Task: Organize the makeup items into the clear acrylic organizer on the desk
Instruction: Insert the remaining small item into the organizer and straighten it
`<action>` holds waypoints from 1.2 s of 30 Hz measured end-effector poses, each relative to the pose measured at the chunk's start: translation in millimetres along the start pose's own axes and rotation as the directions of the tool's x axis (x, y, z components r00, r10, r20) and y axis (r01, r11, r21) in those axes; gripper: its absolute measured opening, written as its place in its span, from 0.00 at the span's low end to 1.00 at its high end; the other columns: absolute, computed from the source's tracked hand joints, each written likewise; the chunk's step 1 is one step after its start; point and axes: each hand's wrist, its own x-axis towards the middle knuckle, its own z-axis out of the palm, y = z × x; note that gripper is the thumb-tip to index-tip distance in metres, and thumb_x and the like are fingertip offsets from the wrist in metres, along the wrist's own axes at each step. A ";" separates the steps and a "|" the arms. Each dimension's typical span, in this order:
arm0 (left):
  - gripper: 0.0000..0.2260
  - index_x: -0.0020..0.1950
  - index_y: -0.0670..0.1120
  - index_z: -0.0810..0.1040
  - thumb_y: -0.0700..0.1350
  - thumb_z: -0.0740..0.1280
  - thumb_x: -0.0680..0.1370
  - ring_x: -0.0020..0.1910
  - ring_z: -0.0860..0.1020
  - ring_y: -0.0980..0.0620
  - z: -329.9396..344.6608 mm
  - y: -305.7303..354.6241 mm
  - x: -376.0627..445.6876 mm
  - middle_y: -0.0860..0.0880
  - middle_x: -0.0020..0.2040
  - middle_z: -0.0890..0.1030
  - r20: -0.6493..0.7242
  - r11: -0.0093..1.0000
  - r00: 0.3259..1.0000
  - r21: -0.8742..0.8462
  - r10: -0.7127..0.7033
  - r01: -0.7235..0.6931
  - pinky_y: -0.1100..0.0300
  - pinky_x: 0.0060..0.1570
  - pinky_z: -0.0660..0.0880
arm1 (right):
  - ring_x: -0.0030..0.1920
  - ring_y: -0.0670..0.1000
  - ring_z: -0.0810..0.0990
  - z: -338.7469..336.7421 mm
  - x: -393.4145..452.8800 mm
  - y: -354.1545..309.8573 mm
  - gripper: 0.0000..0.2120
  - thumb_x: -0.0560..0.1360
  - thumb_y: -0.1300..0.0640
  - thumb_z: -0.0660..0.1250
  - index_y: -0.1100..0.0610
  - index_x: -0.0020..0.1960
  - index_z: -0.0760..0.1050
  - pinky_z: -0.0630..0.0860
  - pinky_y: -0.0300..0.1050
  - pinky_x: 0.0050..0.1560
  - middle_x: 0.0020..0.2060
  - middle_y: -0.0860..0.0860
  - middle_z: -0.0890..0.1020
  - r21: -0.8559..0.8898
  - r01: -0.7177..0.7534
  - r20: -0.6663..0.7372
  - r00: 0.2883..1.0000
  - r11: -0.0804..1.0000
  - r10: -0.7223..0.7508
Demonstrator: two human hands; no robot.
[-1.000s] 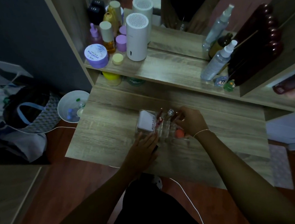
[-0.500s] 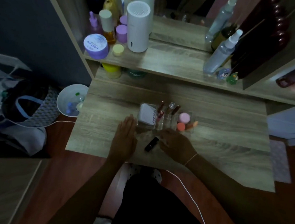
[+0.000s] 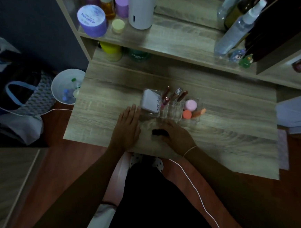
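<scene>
Black tube (image 3: 158,132) lies crosswise under right hand (image 3: 178,136), pointing left

Desk (image 3: 228,125): matt wood-grain laminate; organizer (image 3: 171,110) on it: clear glossy acrylic; box (image 3: 151,103) inside: smooth white; tube (image 3: 159,132) before it: black, blurred.

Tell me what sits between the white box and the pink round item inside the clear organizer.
In the head view, between the white box and the pink round item, slim lip-product tubes stand upright in the clear organizer's narrow middle slots.
</scene>
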 end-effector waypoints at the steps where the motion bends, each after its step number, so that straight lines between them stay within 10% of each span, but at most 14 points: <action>1: 0.26 0.74 0.39 0.56 0.50 0.48 0.79 0.73 0.60 0.36 0.2 -0.3 0.0 0.35 0.74 0.62 0.001 1.000 1.000 0.004 0.005 -0.005 0.40 0.70 0.61 | 0.54 0.61 0.78 -2.2 -3.2 1.4 0.17 0.71 0.60 0.69 0.58 0.60 0.75 0.75 0.52 0.51 0.57 0.59 0.76 0.053 -0.047 -0.038 0.998 0.997 0.049; 10: 0.26 0.75 0.41 0.55 0.51 0.49 0.79 0.74 0.60 0.40 1.9 -1.2 -0.6 0.38 0.74 0.63 0.006 1.000 1.000 0.019 -0.007 0.007 0.42 0.71 0.61 | 0.39 0.53 0.84 -41.2 4.0 -5.1 0.11 0.72 0.55 0.71 0.54 0.53 0.75 0.80 0.48 0.40 0.42 0.54 0.85 0.436 -0.187 -0.462 0.793 0.880 0.397; 36: 0.27 0.75 0.42 0.56 0.50 0.52 0.78 0.74 0.61 0.41 6.0 -4.7 -0.5 0.39 0.74 0.65 -0.035 1.000 0.999 0.019 0.003 -0.002 0.44 0.71 0.60 | 0.49 0.60 0.79 -44.1 35.3 5.5 0.13 0.72 0.66 0.67 0.62 0.56 0.78 0.76 0.53 0.48 0.48 0.61 0.82 0.162 -0.210 -0.366 0.895 0.964 0.256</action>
